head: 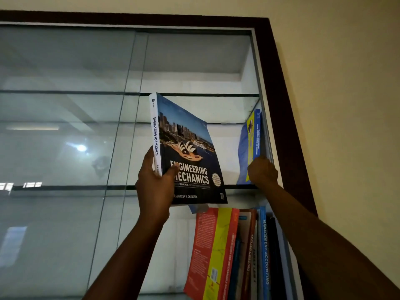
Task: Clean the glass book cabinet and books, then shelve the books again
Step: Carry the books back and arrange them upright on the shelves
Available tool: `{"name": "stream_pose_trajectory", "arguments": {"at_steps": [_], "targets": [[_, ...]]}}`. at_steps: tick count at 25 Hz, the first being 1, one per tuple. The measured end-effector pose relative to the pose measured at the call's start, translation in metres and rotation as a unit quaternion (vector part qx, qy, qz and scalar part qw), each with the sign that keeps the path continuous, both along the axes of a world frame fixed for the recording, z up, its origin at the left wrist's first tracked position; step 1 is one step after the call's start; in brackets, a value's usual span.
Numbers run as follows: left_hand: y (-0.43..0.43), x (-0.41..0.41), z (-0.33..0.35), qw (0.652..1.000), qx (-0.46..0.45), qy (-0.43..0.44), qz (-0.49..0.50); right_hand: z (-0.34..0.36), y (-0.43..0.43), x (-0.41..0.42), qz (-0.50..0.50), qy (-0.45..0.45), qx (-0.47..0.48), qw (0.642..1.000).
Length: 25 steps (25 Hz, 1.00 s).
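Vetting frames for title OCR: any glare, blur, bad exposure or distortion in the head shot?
Head view: glass pane on the left carries room reflections and one bright glare spot; Engineering Mechanics book is sharp, title readable; blue book has spine print too soft to read; left hand and right hand are dark, underexposed; cabinet frame slants with the wide-angle perspective.

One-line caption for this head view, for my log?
The left hand holds the Engineering Mechanics book up at the glass cabinet while the right hand holds a blue book upright at its right end.
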<state>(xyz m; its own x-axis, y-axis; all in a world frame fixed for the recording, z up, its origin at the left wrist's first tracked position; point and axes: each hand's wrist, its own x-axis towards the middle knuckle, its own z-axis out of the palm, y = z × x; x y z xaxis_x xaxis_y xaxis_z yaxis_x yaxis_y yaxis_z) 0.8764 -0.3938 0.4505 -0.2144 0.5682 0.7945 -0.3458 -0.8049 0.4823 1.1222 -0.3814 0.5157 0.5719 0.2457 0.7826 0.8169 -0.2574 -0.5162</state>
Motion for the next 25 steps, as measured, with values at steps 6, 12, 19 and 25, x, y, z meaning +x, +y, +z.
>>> {"name": "stream_pose_trajectory", "arguments": {"at_steps": [6,12,19,25], "targets": [[-0.002,-0.006,0.002,1.000,0.005,0.016,-0.005,-0.004,-0.004,-0.004,-0.029,0.013,-0.031,0.999],[-0.018,-0.002,0.009,0.999,0.035,0.005,-0.010,-0.011,-0.056,-0.013,0.109,-0.060,0.006,0.992],[-0.026,0.056,0.043,0.979,0.101,0.056,0.168,0.032,-0.119,-0.093,0.496,0.022,0.069,0.865],[-0.005,0.109,0.047,0.958,0.161,0.088,0.221,0.065,-0.083,-0.104,0.388,-0.036,0.063,0.919]]}}
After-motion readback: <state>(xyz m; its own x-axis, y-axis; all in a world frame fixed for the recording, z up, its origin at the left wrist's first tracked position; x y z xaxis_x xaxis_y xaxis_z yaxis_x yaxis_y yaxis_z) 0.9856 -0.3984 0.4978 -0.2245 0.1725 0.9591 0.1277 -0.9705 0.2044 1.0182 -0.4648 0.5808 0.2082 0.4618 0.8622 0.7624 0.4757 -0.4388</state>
